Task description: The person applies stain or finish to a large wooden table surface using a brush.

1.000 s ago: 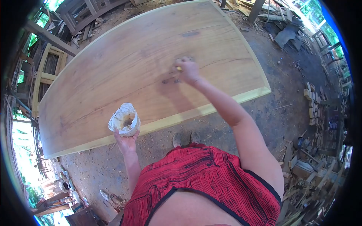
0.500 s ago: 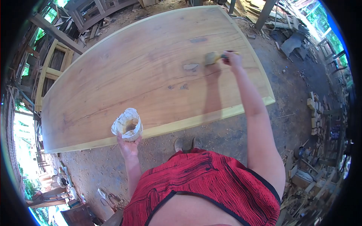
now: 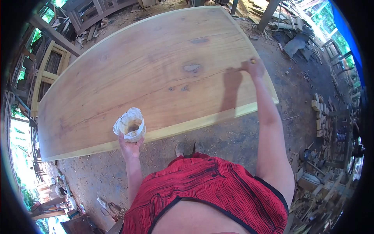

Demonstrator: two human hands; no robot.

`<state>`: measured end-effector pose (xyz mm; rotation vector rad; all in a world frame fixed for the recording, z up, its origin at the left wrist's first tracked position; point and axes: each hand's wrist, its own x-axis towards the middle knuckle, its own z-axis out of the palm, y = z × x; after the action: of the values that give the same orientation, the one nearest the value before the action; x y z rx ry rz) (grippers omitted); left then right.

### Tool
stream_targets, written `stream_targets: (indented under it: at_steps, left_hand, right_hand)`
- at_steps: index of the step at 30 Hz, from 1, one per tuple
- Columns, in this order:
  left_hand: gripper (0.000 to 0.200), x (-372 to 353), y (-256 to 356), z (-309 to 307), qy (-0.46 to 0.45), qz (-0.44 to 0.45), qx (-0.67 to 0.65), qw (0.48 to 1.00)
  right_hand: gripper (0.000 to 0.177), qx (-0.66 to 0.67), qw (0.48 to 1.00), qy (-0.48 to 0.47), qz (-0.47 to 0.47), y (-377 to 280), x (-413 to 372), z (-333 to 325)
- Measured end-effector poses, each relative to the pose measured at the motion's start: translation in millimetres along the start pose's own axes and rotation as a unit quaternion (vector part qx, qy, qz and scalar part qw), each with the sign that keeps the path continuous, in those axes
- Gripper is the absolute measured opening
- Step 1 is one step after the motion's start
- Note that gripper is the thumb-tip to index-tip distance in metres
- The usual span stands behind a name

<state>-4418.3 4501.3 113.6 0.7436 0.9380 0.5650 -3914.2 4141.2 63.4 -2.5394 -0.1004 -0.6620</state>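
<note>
My left hand (image 3: pixel 130 147) is closed round the lower side of a white plastic tub (image 3: pixel 131 124). The tub's rim is ragged and smeared, and brownish residue shows inside. It is held tilted over the near edge of a large wooden panel (image 3: pixel 156 74). Out near the panel's right edge, my right hand (image 3: pixel 255 69) grips a paintbrush (image 3: pixel 253 61). Only the yellowish tip of its handle shows; the bristles are hidden. The panel has pale edging, a long dark grain line, several dark knots and a light filled patch (image 3: pixel 191 68).
Beyond the left end leans a wooden frame (image 3: pixel 50 76). A post (image 3: pixel 269 15) stands past the far right corner. Stacked wood blocks (image 3: pixel 320 117) and scrap timber (image 3: pixel 319 183) lie on the right. Shavings litter the floor (image 3: pixel 97 175) by my feet.
My right hand has moved right and slightly nearer with the brush, whose head has gone from sight. The view has shifted slightly; my left hand still holds the tub.
</note>
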Motion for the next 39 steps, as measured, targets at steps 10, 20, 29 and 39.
stream_targets:
  at_steps: [10, 20, 29, 39]
  left_hand:
    - [0.087, -9.2, -2.6, -13.7, 0.012, 0.018, -0.036, 0.999]
    - [0.086, -17.1, -5.8, -31.5, 0.013, 0.035, -0.041, 0.998]
    - [0.085, -1.1, 10.2, -41.5, -0.029, 0.003, -0.037, 0.999]
    - [0.088, 3.1, 45.3, -118.2, -0.009, 0.035, -0.033, 0.999]
  right_hand:
    - [0.019, 0.349, 0.812, -0.336, -0.325, -225.9, -253.4, -52.1]
    - [0.012, 0.559, 0.652, -0.442, 0.260, -147.4, -214.8, -79.1]
    - [0.015, 0.379, 0.877, -0.078, 0.286, 66.0, -127.2, -170.3]
    - [0.009, 0.102, 0.982, -0.138, -0.081, -133.0, -263.8, -141.8]
